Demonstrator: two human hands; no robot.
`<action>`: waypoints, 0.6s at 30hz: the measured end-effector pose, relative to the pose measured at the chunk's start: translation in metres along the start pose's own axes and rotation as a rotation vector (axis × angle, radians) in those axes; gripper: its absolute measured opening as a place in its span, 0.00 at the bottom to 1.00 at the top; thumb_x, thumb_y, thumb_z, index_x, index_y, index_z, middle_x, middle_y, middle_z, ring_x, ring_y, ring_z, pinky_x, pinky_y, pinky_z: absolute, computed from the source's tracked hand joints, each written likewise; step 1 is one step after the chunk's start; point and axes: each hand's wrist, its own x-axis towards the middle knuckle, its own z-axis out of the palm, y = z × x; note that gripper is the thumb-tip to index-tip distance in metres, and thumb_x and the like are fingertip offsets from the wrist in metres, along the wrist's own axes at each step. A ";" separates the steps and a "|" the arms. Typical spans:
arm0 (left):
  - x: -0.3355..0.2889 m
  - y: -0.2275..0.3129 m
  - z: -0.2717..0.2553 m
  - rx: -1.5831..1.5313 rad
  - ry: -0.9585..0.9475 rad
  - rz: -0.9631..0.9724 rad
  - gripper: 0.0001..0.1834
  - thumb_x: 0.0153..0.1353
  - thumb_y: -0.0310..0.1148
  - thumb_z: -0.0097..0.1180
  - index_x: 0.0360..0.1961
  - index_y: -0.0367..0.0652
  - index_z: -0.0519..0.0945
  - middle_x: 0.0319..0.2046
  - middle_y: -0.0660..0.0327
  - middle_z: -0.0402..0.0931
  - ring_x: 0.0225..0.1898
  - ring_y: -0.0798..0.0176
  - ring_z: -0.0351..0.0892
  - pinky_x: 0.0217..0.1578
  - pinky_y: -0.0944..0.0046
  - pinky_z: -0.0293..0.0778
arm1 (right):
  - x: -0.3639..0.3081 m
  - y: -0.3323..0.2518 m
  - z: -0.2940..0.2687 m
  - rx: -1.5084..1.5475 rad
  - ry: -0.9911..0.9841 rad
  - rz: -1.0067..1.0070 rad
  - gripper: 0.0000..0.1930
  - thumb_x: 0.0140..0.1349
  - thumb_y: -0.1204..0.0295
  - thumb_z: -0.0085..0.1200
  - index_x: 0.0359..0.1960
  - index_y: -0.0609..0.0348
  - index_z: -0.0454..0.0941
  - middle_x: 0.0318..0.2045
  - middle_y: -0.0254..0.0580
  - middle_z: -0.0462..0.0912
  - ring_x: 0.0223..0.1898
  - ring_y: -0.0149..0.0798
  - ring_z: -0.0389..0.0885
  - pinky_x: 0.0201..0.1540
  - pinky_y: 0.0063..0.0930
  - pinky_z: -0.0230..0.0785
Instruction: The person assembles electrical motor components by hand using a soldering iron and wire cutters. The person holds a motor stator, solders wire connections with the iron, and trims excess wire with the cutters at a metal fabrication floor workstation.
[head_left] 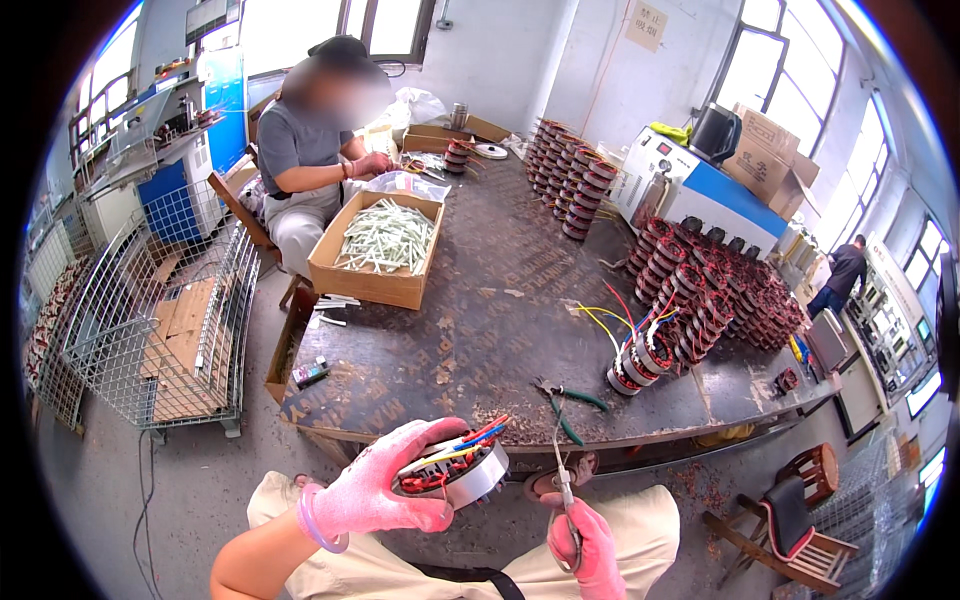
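Note:
My left hand (385, 485), in a pink glove, grips a motor stator (480, 478) above my lap. Red, blue, yellow and white wires stick out of the stator's open side, and its outer ring is silvery. My right hand (592, 548), also gloved in pink, is closed round a slim metal tool (566, 488). The tool's thin tip points up toward the table edge; its exact kind is hard to make out. Just beyond it, green-handled pliers (566, 396) lie on the table. A short stack of wired stators (640, 364) stands farther right, its leads spread out.
On the dark worn table (490, 310) stand a cardboard box (385, 288) of white sleeves, tall stator stacks (585, 200) and a blue-white machine (690, 185). A co-worker (315, 150) sits at the far left beside a wire cage (165, 320). A wooden chair (790, 530) stands right.

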 end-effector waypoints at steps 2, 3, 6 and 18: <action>0.001 -0.005 -0.004 0.047 -0.020 0.024 0.56 0.45 0.49 0.78 0.69 0.36 0.59 0.57 0.56 0.71 0.51 0.62 0.78 0.52 0.61 0.75 | 0.000 0.000 0.000 -0.002 -0.006 -0.001 0.25 0.74 0.59 0.40 0.57 0.74 0.68 0.12 0.29 0.62 0.13 0.24 0.56 0.18 0.19 0.50; 0.001 -0.006 -0.005 0.052 -0.017 0.024 0.56 0.45 0.47 0.78 0.69 0.36 0.59 0.57 0.56 0.71 0.51 0.62 0.78 0.52 0.61 0.75 | 0.000 0.000 0.000 -0.006 -0.007 -0.002 0.25 0.74 0.59 0.40 0.57 0.74 0.68 0.12 0.29 0.62 0.13 0.24 0.56 0.18 0.19 0.50; 0.001 -0.008 -0.005 0.055 -0.017 0.016 0.54 0.45 0.43 0.78 0.69 0.36 0.59 0.57 0.55 0.70 0.51 0.61 0.78 0.52 0.61 0.76 | 0.001 0.000 0.000 -0.013 -0.007 -0.002 0.25 0.75 0.59 0.40 0.57 0.74 0.68 0.12 0.29 0.62 0.13 0.24 0.56 0.18 0.19 0.50; 0.004 -0.006 -0.005 0.149 -0.039 0.029 0.51 0.47 0.40 0.76 0.68 0.34 0.60 0.56 0.56 0.70 0.50 0.62 0.79 0.51 0.62 0.76 | 0.000 0.002 -0.003 -0.011 -0.011 -0.020 0.25 0.74 0.59 0.41 0.56 0.75 0.68 0.12 0.29 0.62 0.13 0.24 0.56 0.17 0.19 0.49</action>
